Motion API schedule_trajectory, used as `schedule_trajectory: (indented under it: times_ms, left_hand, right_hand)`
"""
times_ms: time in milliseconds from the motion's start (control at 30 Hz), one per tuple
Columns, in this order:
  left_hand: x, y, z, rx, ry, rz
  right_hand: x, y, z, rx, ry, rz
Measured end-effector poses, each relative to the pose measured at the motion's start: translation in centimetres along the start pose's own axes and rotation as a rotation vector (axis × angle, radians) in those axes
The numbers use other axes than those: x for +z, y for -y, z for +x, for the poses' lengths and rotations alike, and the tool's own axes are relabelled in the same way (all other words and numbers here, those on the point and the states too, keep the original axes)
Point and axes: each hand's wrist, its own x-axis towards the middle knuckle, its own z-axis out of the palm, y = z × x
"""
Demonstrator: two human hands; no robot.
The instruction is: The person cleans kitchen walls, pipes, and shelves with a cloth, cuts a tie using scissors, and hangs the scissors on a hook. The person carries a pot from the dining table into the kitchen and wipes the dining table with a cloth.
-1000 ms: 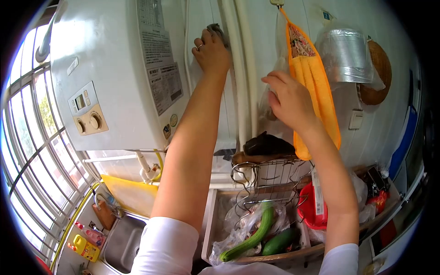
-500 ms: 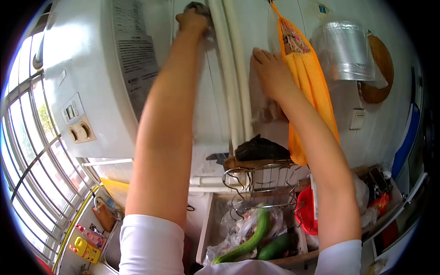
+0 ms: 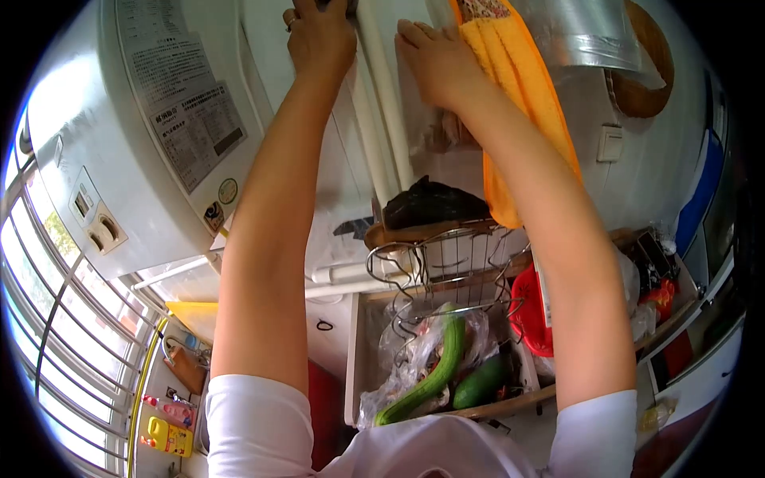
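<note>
At the top edge of the head view my left hand (image 3: pixel 323 46) is raised to the wall beside the white pipes (image 3: pixel 373 111). Its fingers are closed on a dark grey rag (image 3: pixel 349 6), of which only a little shows. My right hand (image 3: pixel 437 64) rests open against the wall right of the pipes, fingers stretched out. Close beside it hangs an orange towel (image 3: pixel 522 103). Below its palm is a clear plastic bag (image 3: pixel 453 134) with something brownish in it.
A white water heater (image 3: pixel 88 135) is on the left. Below are a wire rack (image 3: pixel 454 263) with a black bag (image 3: pixel 434 205), and a drawer (image 3: pixel 351 374) holding a long green gourd (image 3: pixel 441 370). A red basket (image 3: pixel 530 315) sits right; a barred window (image 3: pixel 60 319) is left.
My view has tilted down and shifted, so the wall things sit higher in it. My left hand, with the rag, has come nearer the top edge. My right hand stays at the wall.
</note>
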Motion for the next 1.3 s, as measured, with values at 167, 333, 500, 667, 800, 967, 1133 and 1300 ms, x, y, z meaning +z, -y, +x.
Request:
schedule_trajectory:
  times_ms: [167, 333, 500, 667, 800, 967, 1133, 1300]
  left_hand:
    - [-0.5, 0.6, -6.1, 0.096, 0.090, 0.059]
    - [-1.7, 0.6, -12.3, 0.217, 0.049, -0.043]
    - [-3.0, 0.2, -16.7, 0.180, 0.261, -0.080]
    - [-4.9, 0.6, -19.7, 0.233, 0.326, -0.114]
    - [-7.4, 0.4, -22.5, -0.120, 0.261, -0.250]
    - [-11.6, 2.8, -31.3, -0.359, 0.308, -0.273]
    - [-14.4, 3.8, -42.2, -0.561, 0.587, -0.238]
    - [-14.4, 3.8, -48.3, -0.464, 0.897, -0.131]
  right_hand:
    - [-1.4, 0.1, -1.5, -0.003, -0.083, 0.215]
    - [-5.7, 1.7, -5.3, -0.054, 0.059, 0.556]
    - [-7.4, 3.1, -10.3, -0.143, 0.284, 0.688]
    - [-9.8, 3.4, -12.8, -0.123, 0.323, 0.730]
    - [-11.4, 3.0, -14.3, -0.100, 0.292, 0.775]
    - [-14.5, 3.8, -17.1, -0.023, 0.306, 1.026]
    - [-17.8, 5.9, -19.9, -0.050, 0.392, 1.161]
    - [-18.6, 10.2, -23.0, 0.018, 0.583, 1.383]
